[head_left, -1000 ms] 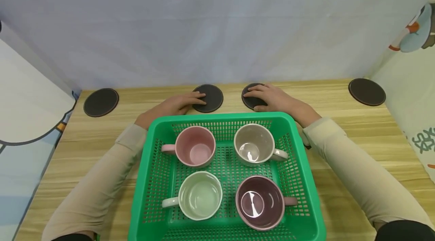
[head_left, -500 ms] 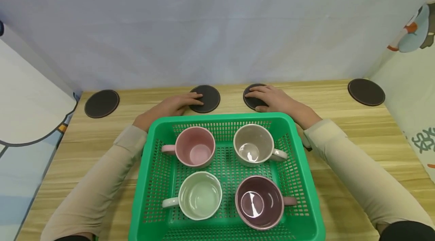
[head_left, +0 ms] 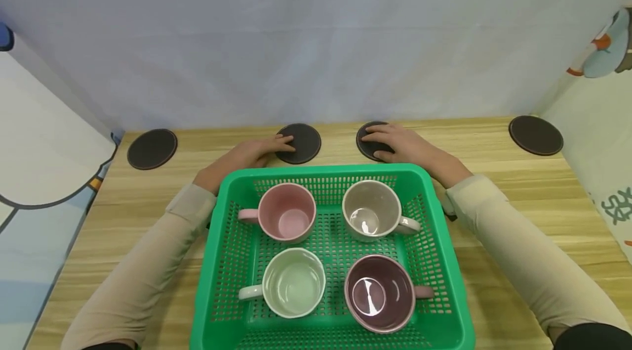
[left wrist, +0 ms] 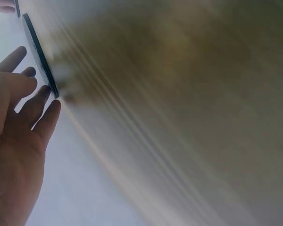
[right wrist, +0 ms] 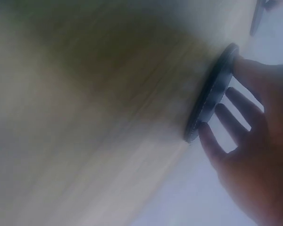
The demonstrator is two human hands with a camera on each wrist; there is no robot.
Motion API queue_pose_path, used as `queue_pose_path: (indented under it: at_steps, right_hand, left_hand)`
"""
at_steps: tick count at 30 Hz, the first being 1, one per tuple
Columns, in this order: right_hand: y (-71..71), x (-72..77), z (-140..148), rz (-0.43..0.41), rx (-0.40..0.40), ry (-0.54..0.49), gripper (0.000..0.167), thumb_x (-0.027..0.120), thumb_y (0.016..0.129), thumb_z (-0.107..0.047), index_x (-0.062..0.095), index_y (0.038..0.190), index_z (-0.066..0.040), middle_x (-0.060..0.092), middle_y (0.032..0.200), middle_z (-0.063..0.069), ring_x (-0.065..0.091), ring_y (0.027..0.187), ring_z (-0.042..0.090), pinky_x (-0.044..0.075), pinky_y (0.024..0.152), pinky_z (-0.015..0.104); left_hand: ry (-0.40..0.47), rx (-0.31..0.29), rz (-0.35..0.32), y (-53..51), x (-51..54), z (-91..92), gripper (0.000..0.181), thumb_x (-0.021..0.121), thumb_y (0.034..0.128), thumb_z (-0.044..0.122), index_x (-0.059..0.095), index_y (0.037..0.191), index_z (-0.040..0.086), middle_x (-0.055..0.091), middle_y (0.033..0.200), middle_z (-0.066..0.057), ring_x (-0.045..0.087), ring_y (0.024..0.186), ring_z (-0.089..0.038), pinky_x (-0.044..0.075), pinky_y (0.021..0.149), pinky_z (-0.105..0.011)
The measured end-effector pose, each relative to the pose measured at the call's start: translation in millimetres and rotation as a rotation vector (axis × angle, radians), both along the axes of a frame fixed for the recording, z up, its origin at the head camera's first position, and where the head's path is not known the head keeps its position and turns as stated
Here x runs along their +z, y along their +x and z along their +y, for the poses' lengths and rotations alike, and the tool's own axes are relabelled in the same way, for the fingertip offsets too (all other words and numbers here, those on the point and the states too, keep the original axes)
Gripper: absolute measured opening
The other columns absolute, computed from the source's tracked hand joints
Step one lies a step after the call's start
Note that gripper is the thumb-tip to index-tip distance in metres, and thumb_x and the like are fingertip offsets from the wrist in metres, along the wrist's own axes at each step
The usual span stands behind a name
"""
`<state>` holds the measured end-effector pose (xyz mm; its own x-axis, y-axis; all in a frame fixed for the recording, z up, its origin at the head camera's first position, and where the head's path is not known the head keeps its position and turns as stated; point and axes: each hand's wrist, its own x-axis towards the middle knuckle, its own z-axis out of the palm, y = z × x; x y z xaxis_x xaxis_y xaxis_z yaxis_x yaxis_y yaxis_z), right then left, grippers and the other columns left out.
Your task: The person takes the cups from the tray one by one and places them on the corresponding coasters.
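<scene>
In the head view my left hand [head_left: 247, 153] reaches over the left middle coaster [head_left: 298, 144], a round black disc. Its fingertips rest at the coaster's left side. My right hand [head_left: 402, 145] lies over the right middle coaster [head_left: 364, 141], covering part of it. From the right wrist view, the fingertips and thumb touch this dark coaster [right wrist: 212, 96], the fingers loosely spread. In the left wrist view the relaxed fingers [left wrist: 47, 123] meet the edge of the thin coaster [left wrist: 40, 56]. Both coasters lie flat on the wood-grain table [head_left: 498, 185].
Between my forearms stands a green plastic basket [head_left: 323, 170]. It holds a pink mug [head_left: 286, 204], a beige mug [head_left: 371, 207], a pale green mug [head_left: 294, 284] and a purple mug [head_left: 379, 295]. Other black coasters lie far left [head_left: 152, 149] and far right [head_left: 535, 135]. A pale cloth [head_left: 316, 43] hangs behind.
The two middle coasters have slid slightly apart, the left one leftward and the right one a little rightward, with my hands on them. Basket and mugs stay put; the head view shifts a little.
</scene>
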<state>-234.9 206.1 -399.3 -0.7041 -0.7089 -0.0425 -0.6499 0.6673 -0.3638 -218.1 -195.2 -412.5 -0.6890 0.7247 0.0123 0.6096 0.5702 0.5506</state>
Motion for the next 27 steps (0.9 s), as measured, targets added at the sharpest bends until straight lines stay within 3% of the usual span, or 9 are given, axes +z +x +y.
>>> queue_pose_path:
  at_steps: [3, 6, 9, 11, 14, 18, 21, 27]
  right_hand:
    - [-0.6, -0.2, 1.4, 0.001, -0.008, -0.02, 0.044, 0.066, 0.102, -0.011, 0.059, 0.143, 0.002, 0.047, 0.156, 0.03, 0.041, 0.144, 0.056, 0.04, 0.114, 0.071]
    - [-0.8, -0.6, 2.3, 0.017, -0.022, -0.02, 0.042, 0.065, 0.102, -0.011, 0.06, 0.142, 0.003, 0.049, 0.154, 0.031, 0.043, 0.144, 0.055, 0.04, 0.116, 0.069]
    - [-0.9, -2.3, 3.0, 0.022, -0.041, -0.008, 0.043, 0.067, 0.102, -0.011, 0.06, 0.142, 0.003, 0.05, 0.154, 0.03, 0.043, 0.144, 0.054, 0.039, 0.117, 0.069]
    - [-0.4, -3.3, 3.5, 0.022, -0.048, -0.007, 0.044, 0.067, 0.102, -0.012, 0.059, 0.142, 0.002, 0.051, 0.154, 0.029, 0.044, 0.144, 0.053, 0.039, 0.117, 0.069]
    - [-0.7, -5.4, 3.6, 0.019, -0.053, -0.008, 0.046, 0.068, 0.101, -0.013, 0.059, 0.143, 0.001, 0.05, 0.154, 0.028, 0.044, 0.144, 0.053, 0.04, 0.116, 0.069]
    - [-1.4, -5.9, 3.4, 0.017, -0.051, -0.008, 0.046, 0.068, 0.101, -0.014, 0.059, 0.144, 0.001, 0.05, 0.155, 0.028, 0.044, 0.144, 0.053, 0.041, 0.115, 0.069]
    - [-1.3, -6.1, 3.1, 0.013, -0.053, -0.003, 0.046, 0.068, 0.102, -0.014, 0.058, 0.144, 0.0, 0.05, 0.155, 0.028, 0.044, 0.144, 0.053, 0.04, 0.116, 0.069]
    - [1.0, -6.7, 4.4, 0.001, -0.066, 0.002, 0.046, 0.068, 0.102, -0.015, 0.058, 0.145, -0.001, 0.048, 0.157, 0.026, 0.042, 0.146, 0.053, 0.037, 0.119, 0.069]
  left_hand:
    - [-0.038, 0.019, 0.05, -3.5, -0.1, -2.0, 0.06, 0.038, 0.0965, -0.016, 0.059, 0.147, 0.009, 0.043, 0.165, -0.013, 0.039, 0.154, -0.039, 0.047, 0.114, -0.055]
    - [-0.088, 0.034, 0.103, -7.2, -0.4, -3.2, 0.052, 0.044, 0.0991, -0.013, 0.062, 0.143, 0.007, 0.051, 0.159, -0.016, 0.054, 0.141, -0.043, 0.055, 0.091, -0.047]
    - [-0.118, 0.032, 0.125, -9.6, -1.6, -3.4, 0.048, 0.048, 0.0993, -0.012, 0.065, 0.14, 0.007, 0.055, 0.155, -0.017, 0.06, 0.131, -0.045, 0.046, 0.071, -0.037]
    - [-0.118, 0.022, 0.127, -10.0, -2.6, -2.8, 0.048, 0.048, 0.0989, -0.012, 0.066, 0.139, 0.007, 0.056, 0.154, -0.017, 0.061, 0.13, -0.046, 0.041, 0.068, -0.034]
    - [-0.1, 0.009, 0.118, -8.5, -4.5, -2.0, 0.049, 0.047, 0.0991, -0.012, 0.066, 0.14, 0.007, 0.054, 0.156, -0.016, 0.052, 0.142, -0.044, 0.045, 0.073, -0.035]
    - [-0.06, 0.018, 0.086, -4.7, -5.4, -1.1, 0.051, 0.046, 0.1012, -0.01, 0.062, 0.145, 0.01, 0.051, 0.159, -0.013, 0.047, 0.148, -0.04, 0.055, 0.092, -0.045]
    - [-0.049, 0.023, 0.072, -2.6, -5.6, -0.5, 0.048, 0.047, 0.1044, -0.006, 0.06, 0.147, 0.012, 0.049, 0.161, -0.011, 0.043, 0.152, -0.038, 0.051, 0.111, -0.054]
    - [-0.056, 0.033, 0.088, -0.2, -6.2, -3.1, 0.043, 0.05, 0.1059, -0.002, 0.06, 0.147, 0.009, 0.051, 0.16, -0.013, 0.043, 0.151, -0.04, 0.047, 0.115, -0.059]
